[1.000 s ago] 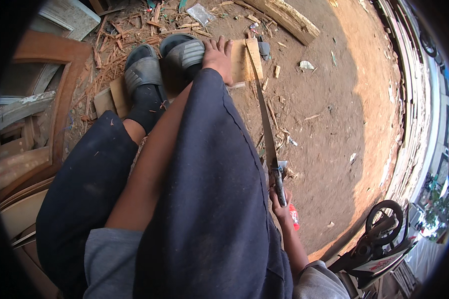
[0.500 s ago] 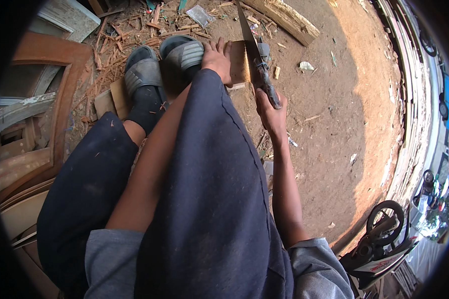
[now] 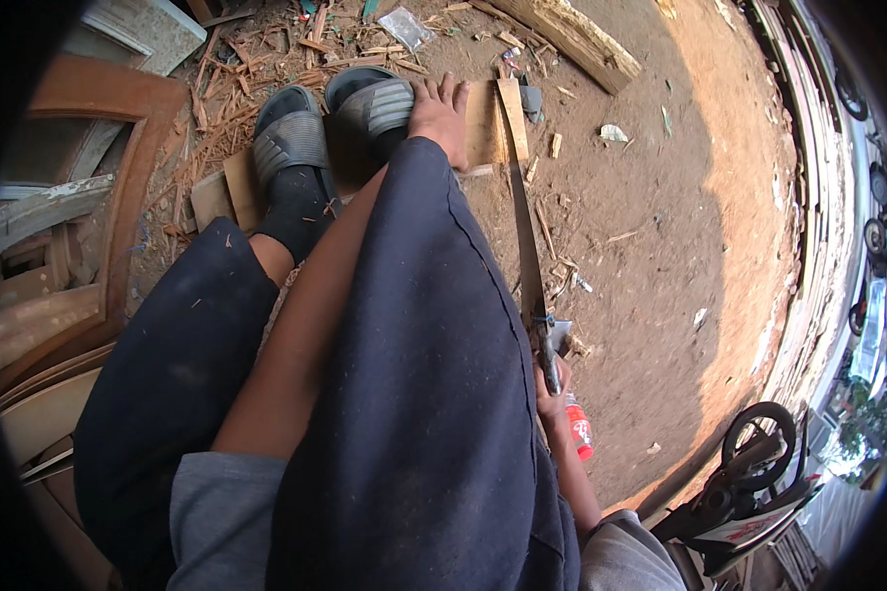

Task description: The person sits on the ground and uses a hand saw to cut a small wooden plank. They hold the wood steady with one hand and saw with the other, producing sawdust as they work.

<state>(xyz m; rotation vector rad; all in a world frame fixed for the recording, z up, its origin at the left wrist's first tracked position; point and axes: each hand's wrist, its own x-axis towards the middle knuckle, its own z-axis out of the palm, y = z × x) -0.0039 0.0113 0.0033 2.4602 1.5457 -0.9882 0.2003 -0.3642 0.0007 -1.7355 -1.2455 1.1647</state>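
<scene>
My left hand (image 3: 439, 123) lies flat with spread fingers on a light wooden board (image 3: 485, 123), which rests low over the dirt ground. Beside that hand, my sandalled foot (image 3: 373, 106) is on the board too. My right hand (image 3: 550, 389) is closed around the handle of a handsaw (image 3: 526, 231), close to my right knee. The saw's long blade points away from me, its tip end lying across the board near the right end. A narrow strip of board shows to the right of the blade.
A bottle with a red label (image 3: 578, 428) lies by my right forearm. Wood splinters (image 3: 237, 79) litter the ground ahead. A thick timber (image 3: 572, 39) lies at the far right, a brown wooden frame (image 3: 118, 197) at left. Stacked planks (image 3: 793, 197) and a motorcycle (image 3: 749, 483) are on the right.
My right hand has drawn the saw back toward me, so the blade's tip end is now at the board. The bottle has come into view. My left hand stays on the board.
</scene>
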